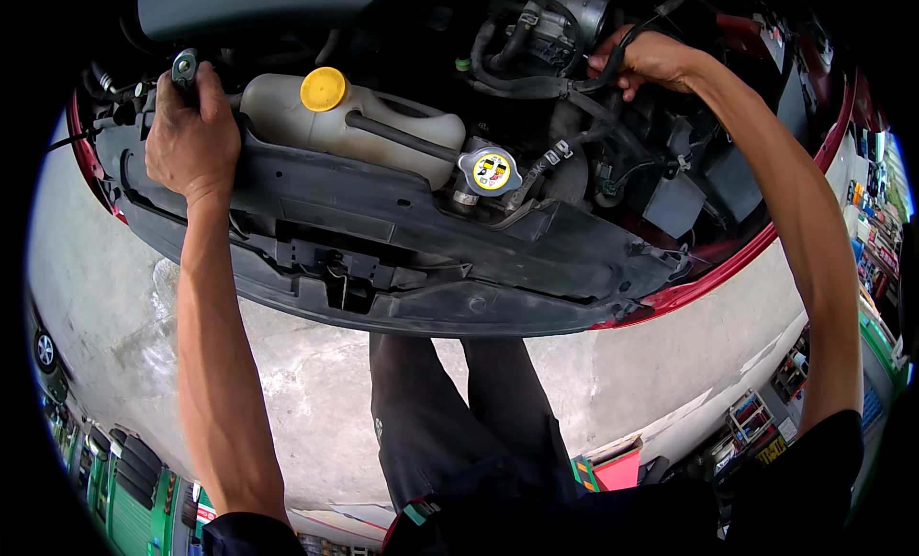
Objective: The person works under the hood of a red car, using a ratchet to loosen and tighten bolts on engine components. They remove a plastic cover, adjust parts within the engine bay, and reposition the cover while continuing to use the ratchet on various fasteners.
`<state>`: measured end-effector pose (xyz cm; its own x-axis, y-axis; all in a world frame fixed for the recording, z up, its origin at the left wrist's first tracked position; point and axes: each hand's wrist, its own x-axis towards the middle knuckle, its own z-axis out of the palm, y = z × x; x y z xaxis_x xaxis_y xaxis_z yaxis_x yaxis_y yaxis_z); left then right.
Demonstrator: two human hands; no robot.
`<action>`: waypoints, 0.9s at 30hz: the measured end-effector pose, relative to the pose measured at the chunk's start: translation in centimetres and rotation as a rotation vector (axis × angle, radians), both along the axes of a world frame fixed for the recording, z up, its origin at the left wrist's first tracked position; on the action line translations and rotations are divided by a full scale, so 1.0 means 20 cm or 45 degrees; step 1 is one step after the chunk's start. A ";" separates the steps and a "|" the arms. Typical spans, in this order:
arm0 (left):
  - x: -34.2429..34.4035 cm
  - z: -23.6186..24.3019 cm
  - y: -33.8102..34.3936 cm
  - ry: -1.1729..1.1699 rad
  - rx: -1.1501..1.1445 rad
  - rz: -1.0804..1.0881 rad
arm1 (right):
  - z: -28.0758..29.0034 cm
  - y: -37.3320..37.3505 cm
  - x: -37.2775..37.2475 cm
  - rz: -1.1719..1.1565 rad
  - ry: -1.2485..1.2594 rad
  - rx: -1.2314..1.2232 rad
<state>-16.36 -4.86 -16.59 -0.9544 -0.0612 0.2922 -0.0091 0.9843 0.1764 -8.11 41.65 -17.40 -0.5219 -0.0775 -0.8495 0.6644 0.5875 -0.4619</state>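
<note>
My left hand (pixel 196 139) is wrapped around a metal ratchet wrench (pixel 185 68), its round head showing above my thumb at the far left of the engine bay. Beside that hand sits a whitish plastic coolant reservoir (pixel 278 111) with a yellow cap (pixel 324 89). On the far right, my right hand (pixel 651 63) reaches in among black hoses (pixel 522 85) near a silver metal housing (pixel 579 15). Its fingers are curled together, and one hose crosses in front of them. What they pinch is too small and partly hidden to make out.
A radiator cap (pixel 491 171) with a yellow and white label stands near the middle. The black plastic front cover (pixel 325 187) runs along the near edge, with red bodywork (pixel 708 278) at the right. My legs (pixel 431 403) stand on concrete (pixel 297 374) against the bumper.
</note>
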 end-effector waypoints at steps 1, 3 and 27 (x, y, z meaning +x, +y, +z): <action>0.01 0.00 -0.01 -0.006 0.011 -0.016 | 0.03 -0.03 0.00 0.015 0.059 0.052; 0.01 -0.02 0.04 0.169 0.033 -0.068 | -0.02 0.02 0.02 0.007 0.198 0.105; 0.01 0.09 0.03 0.206 0.377 -0.230 | -0.08 0.06 0.10 -0.080 0.269 0.186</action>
